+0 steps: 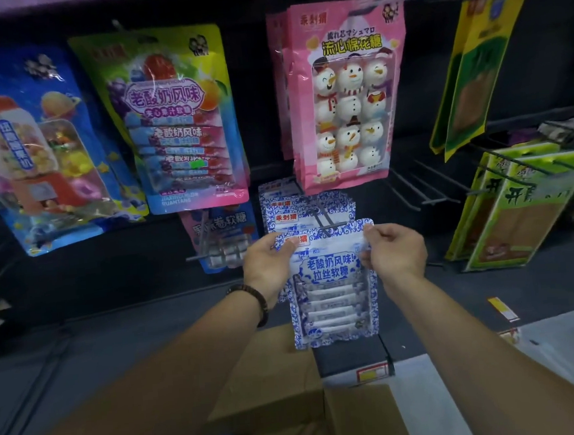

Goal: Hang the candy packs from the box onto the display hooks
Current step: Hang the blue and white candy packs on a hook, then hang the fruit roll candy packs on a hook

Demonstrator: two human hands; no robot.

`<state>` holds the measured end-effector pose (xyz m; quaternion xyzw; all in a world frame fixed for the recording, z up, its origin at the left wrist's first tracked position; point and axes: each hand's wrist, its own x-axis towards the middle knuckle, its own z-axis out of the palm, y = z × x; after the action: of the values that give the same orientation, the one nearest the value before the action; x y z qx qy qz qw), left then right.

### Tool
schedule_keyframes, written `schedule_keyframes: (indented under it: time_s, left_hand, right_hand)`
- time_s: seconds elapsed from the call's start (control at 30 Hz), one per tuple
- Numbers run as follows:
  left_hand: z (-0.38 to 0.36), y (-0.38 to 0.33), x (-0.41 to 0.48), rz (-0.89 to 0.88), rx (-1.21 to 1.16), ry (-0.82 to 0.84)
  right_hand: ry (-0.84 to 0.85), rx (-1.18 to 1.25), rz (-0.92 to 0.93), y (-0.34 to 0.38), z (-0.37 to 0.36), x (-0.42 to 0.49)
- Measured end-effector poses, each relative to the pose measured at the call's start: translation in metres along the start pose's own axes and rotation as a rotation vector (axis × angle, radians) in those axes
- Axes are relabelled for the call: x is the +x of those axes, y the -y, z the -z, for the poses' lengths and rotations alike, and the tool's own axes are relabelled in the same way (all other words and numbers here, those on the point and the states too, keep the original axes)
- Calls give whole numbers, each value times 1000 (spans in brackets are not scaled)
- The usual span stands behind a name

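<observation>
I hold a blue-and-white candy pack (332, 292) upright in front of the display. My left hand (271, 260) pinches its top left corner and my right hand (394, 250) pinches its top right corner. The pack's top edge sits at the tip of a metal display hook (323, 222), which carries more of the same blue-and-white packs (279, 208) further back. A second pack seems to lie behind the one I hold. The cardboard box (276, 400) stands open below my forearms.
Pink snowman marshmallow packs (348, 95) hang just above the hook. Colourful candy packs (175, 119) hang at the left, green and yellow packs (515, 213) at the right. Bare hooks (424, 186) jut out right of the pack. A price tag rail (373, 373) runs below.
</observation>
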<state>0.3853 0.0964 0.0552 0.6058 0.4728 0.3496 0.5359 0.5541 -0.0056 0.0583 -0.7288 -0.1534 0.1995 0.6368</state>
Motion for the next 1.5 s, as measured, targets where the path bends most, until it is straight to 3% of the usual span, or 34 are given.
schedule_keyframes:
  time_s: [0.2, 0.5, 0.67, 0.87, 1.0, 1.13, 1.23, 1.37, 1.5]
  left_hand:
    - [-10, -11, 30, 0, 31, -121]
    - [-2, -11, 41, 70, 76, -119]
    - [37, 1, 13, 69, 256, 44]
    - [134, 17, -74, -131, 867, 551]
    - [201, 23, -132, -132, 1050, 637]
    - [251, 42, -182, -119, 1165, 697]
    - [273, 62, -205, -69, 1188, 780]
    - [298, 88, -209, -7, 1192, 750]
    - [305, 101, -205, 52, 1277, 810]
  right_hand:
    - [4, -20, 18, -8, -12, 5]
    - [156, -248, 116, -11, -15, -18]
    - [263, -509, 330, -14, -9, -59]
    - [535, -745, 444, -25, -27, -127]
    - [659, -709, 329, -39, -64, -174]
    - [671, -610, 141, -96, -100, -227]
    - [706, -641, -48, -150, -112, -272]
    - [721, -623, -297, -232, -109, -318]
    - [805, -713, -493, -359, -98, -331]
